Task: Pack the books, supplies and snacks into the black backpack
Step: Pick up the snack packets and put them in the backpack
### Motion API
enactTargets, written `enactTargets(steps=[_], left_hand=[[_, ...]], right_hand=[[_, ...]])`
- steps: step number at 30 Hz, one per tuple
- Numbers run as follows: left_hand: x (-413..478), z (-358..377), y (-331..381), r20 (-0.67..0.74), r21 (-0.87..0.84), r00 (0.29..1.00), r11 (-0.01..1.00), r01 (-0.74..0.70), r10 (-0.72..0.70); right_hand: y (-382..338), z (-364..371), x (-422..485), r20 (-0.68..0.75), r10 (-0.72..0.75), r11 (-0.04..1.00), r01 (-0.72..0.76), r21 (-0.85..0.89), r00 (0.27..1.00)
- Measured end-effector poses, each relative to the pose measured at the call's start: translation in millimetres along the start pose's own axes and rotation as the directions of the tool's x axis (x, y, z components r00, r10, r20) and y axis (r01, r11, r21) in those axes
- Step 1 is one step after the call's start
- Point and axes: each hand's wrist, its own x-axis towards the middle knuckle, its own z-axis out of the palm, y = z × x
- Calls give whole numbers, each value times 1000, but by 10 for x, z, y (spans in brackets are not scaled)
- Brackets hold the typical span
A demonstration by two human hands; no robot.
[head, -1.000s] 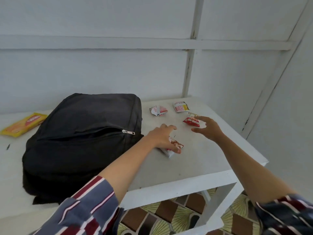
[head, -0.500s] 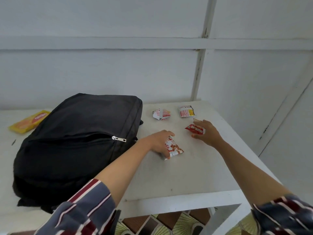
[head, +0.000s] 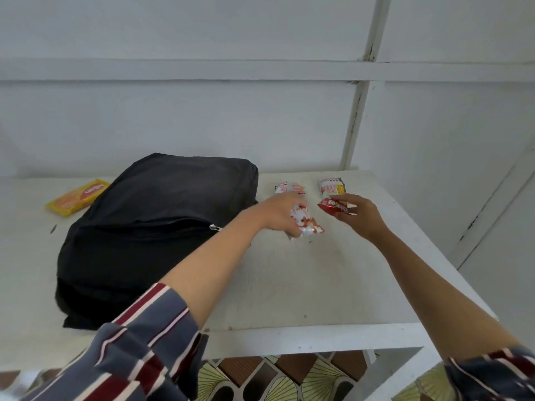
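- My left hand is curled round a white-and-red snack packet, thumb under, fingers over its upper end. I can't tell whether the low end is touching the table.
- My right hand pinches a red packet between thumb and fingertips, by its near edge.
- I judge both packets very light, with thin crinkly film that is slick and gives under the fingers. The contents may crush, so I'd hold them across the middle with a gentle squeeze. The sealed end flaps would slide out of a pinch.
- Two more small packets lie just beyond my hands, one behind the left and one behind the right, both flat on the table.
- The black backpack lies flat to the left of my left hand. It looks soft and slumped, with its zip pull at the near right corner. I can't tell whether that zip is open.
- The bag's mouth will likely sag shut, so I expect to need one hand to hold it open.
- A yellow packet rests on the bag's far left side, well apart from my hands.
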Motion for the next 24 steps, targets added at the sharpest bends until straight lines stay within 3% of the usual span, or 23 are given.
enactTargets(steps=[9, 12, 15, 20, 24], left_hand=[[-736, -1033, -463, -249, 15, 968, 999, 36, -31], [-1023, -1218, -798, -243, 5, 968, 998, 61, -58], [-1329, -1376, -1178, -240, -5, 967, 996, 88, -87], [-1689, -1515, -1693, -200, -25, 975, 996, 90, -93], [-1761, -1444, -1947, -170, 112, 983, 990, 87, -67]], right_hand=[[-1126, 289, 107, 37, -175, 976, 169, 135, 984], [-1517, 585, 78, 44, -230, 966, 222, 132, 972], [-1880, 944, 14, 58, -269, 938, 248, 241, 961], [-2282, 1466, -53, 87, -256, 937, 225, 266, 963], [-2425, 1716, -122, 49, -210, 955, 194, 224, 976]])
